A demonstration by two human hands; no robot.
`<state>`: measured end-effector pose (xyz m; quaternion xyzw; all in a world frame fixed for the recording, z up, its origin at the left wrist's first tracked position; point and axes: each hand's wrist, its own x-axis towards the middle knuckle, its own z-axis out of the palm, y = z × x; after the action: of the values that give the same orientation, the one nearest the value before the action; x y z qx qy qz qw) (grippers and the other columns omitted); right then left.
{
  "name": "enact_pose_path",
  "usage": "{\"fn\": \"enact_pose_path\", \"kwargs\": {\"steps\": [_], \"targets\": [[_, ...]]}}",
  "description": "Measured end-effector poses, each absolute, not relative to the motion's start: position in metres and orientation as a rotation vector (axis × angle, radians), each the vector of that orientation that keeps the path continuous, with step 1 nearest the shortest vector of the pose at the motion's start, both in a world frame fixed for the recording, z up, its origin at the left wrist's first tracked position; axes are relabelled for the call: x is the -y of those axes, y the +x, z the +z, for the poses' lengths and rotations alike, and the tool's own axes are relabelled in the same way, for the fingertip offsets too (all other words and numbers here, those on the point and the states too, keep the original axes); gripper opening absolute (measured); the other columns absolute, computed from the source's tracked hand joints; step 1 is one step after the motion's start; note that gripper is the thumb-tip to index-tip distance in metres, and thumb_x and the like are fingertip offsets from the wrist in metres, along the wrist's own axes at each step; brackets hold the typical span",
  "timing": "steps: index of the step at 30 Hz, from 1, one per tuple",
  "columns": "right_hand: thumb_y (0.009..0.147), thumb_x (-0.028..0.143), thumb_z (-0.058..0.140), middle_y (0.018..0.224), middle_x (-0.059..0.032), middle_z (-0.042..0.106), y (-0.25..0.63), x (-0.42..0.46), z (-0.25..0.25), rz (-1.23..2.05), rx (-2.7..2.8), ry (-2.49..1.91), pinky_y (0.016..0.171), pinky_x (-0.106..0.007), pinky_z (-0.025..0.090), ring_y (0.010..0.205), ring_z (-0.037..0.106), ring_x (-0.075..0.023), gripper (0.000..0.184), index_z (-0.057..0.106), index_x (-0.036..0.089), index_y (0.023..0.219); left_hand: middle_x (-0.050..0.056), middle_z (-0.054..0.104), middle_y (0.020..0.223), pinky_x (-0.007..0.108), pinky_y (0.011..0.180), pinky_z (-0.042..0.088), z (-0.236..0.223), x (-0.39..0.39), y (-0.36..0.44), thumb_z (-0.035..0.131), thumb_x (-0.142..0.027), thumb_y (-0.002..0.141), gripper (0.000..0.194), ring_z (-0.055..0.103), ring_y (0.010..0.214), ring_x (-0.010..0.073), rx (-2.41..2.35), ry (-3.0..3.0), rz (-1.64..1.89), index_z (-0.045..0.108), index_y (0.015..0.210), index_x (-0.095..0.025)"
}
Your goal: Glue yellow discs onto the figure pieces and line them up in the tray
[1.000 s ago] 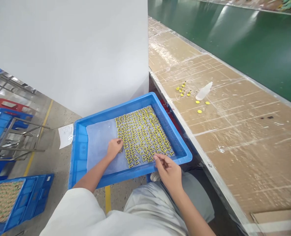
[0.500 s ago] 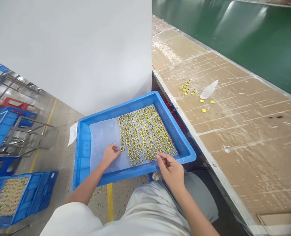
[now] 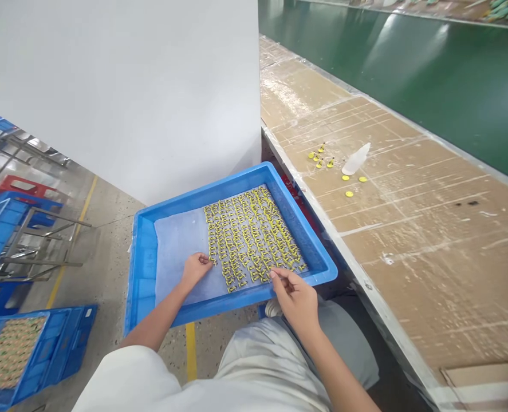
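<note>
A blue plastic tray holds rows of small yellow-and-black pieces on a pale sheet. The fingers of my left hand are pinched at the small piece at the near end of the leftmost row, over the pale sheet. At the tray's near right rim, my right hand has its thumb and forefinger pressed together. Whatever lies between those fingertips is too small to make out. Some pieces behind the right fingers are hidden.
To the right runs a cardboard-covered bench with a white bottle, several yellow-and-black pieces and yellow discs. A white panel stands behind the tray. Stacked blue trays sit at lower left.
My left fingertips have moved slightly right, onto the piece at the row's end. My right hand keeps its pinch near the rim. The camera view has shifted a little.
</note>
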<state>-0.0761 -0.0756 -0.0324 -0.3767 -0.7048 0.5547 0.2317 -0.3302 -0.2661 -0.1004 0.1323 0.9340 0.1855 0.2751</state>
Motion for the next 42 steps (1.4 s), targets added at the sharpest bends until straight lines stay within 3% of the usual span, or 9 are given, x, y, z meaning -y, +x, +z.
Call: {"fn": "enact_pose_path", "kwargs": {"steps": [15, 26, 42], "targets": [[0.087, 0.046, 0.057, 0.076, -0.0064, 0.074, -0.074, 0.076, -0.036, 1.498, 1.947, -0.987, 0.061, -0.028, 0.055, 0.059, 0.063, -0.0161, 0.033, 0.074, 0.018, 0.093, 0.006, 0.068, 0.099, 0.035, 0.072, 0.057, -0.097, 0.258, -0.327, 0.059, -0.034, 0.092, 0.023, 0.066, 0.081, 0.0159, -2.535, 0.311, 0.489, 0.064, 0.104, -0.014], [0.089, 0.043, 0.057, 0.078, -0.0056, 0.074, -0.074, 0.078, -0.041, 1.425, 1.979, -0.942, 0.060, -0.027, 0.054, 0.058, 0.063, -0.0153, 0.030, 0.074, 0.019, 0.093, 0.008, 0.066, 0.112, 0.042, 0.085, 0.054, -0.077, 0.196, -0.401, 0.058, -0.037, 0.092, 0.028, 0.064, 0.098, 0.0213, -2.811, 0.406, 0.450, 0.064, 0.110, -0.016], [0.090, 0.036, 0.057, 0.070, -0.0023, 0.070, -0.076, 0.077, -0.045, 1.376, 2.007, -0.890, 0.055, -0.024, 0.051, 0.054, 0.060, -0.0126, 0.024, 0.073, 0.019, 0.094, 0.008, 0.066, 0.110, 0.041, 0.082, 0.055, -0.086, 0.186, -0.419, 0.061, -0.036, 0.091, 0.029, 0.065, 0.095, 0.0208, -2.823, 0.318, 0.366, 0.063, 0.111, -0.015]]}}
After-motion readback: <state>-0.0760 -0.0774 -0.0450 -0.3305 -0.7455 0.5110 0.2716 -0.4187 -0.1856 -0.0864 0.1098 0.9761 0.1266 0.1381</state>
